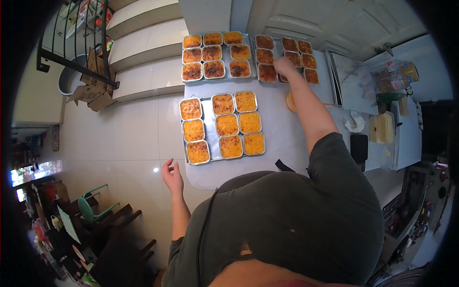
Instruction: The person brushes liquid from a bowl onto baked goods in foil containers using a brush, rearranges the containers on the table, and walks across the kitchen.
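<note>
My right hand (285, 67) reaches over the back right tray of browned foil pans (265, 56); its fingers look curled down at a pan in the front row, and their tips are hidden. Off the table's left edge hangs my left hand (172, 173), fingers apart and holding nothing. Nearest me lies a metal tray (207, 106) with several square foil pans of orange-yellow food (227, 125). A second tray of darker-topped pans (213, 69) stands behind it. An orange round item (290, 102) shows partly behind my right forearm.
Plastic bottles (392, 79) stand at the right, near crumpled white paper (355, 122), a black box-like object (359, 147) and a pale block (381, 127). Stairs (143, 38) rise at the back left, beside a cardboard box (95, 83). A green chair (88, 209) stands lower left.
</note>
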The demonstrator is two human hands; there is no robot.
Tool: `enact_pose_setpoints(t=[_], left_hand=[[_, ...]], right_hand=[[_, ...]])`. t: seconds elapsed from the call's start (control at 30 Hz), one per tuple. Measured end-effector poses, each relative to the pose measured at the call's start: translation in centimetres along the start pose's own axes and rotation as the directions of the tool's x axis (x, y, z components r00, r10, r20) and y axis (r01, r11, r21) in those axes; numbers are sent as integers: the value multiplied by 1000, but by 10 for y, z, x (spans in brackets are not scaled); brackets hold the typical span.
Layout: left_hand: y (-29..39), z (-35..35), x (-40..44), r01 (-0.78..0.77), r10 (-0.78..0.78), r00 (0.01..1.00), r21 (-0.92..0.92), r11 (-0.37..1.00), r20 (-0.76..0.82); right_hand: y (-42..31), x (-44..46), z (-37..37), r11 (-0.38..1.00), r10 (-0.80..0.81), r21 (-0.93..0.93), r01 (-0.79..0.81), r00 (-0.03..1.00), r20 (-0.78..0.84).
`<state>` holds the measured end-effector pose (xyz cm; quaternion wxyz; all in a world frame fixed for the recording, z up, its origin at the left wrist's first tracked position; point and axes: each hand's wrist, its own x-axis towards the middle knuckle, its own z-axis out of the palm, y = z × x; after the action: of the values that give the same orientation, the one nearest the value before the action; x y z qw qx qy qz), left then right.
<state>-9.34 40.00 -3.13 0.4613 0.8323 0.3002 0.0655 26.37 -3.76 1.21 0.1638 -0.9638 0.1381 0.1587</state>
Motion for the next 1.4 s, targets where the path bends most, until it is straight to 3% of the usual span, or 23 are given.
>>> enact_pose_setpoints(t=[0.07,0.17,0.27,0.3,0.4,0.5,0.73,0.83,0.93,1.03,1.13,1.23,1.3,1.4], left_hand=[[2,2,1,-5,5,1000,-11,1000,7],[8,3,1,-12,13,1000,-35,999,18],[11,4,2,-23,23,999,-31,999,26],[9,2,1,-30,31,999,-32,999,27],[10,0,-6,-1,1,1000,-37,999,18],[16,-2,-5,10,-10,1000,-16,1000,12],[24,10,-36,-29,29,999,7,1000,-16],[22,9,-55,-6,6,1000,18,1000,-14],[22,6,-77,4,3,995,72,997,-102],[6,5,-94,33,-23,987,65,997,-156],[-3,10,-109,103,-91,974,46,994,-206],[33,21,-110,280,-299,954,-284,917,-27],[50,33,-112,415,-401,905,-489,767,139],[78,52,-110,554,-452,828,-599,578,330]], right_hand=[[1,2,-5,998,-57,-8,57,995,83],[1,-15,-13,979,74,200,-33,977,-198],[17,-11,-32,991,31,134,-10,988,-149],[26,-6,-40,998,-66,-6,66,997,-28],[43,-14,-53,972,-176,-130,194,974,140],[31,-28,-52,912,-201,-339,232,972,124],[17,-47,-47,840,-309,-417,348,937,160],[29,-41,-48,757,-343,-538,371,926,155],[43,-44,-56,793,-343,-492,360,931,128],[58,-35,-67,906,-382,-210,367,924,-34],[84,-50,-107,906,-422,-48,421,883,-205],[106,-90,-148,885,-404,35,464,804,-436],[127,-116,-155,857,-312,220,466,808,-499],[158,-156,-138,749,-210,420,512,785,-583]])
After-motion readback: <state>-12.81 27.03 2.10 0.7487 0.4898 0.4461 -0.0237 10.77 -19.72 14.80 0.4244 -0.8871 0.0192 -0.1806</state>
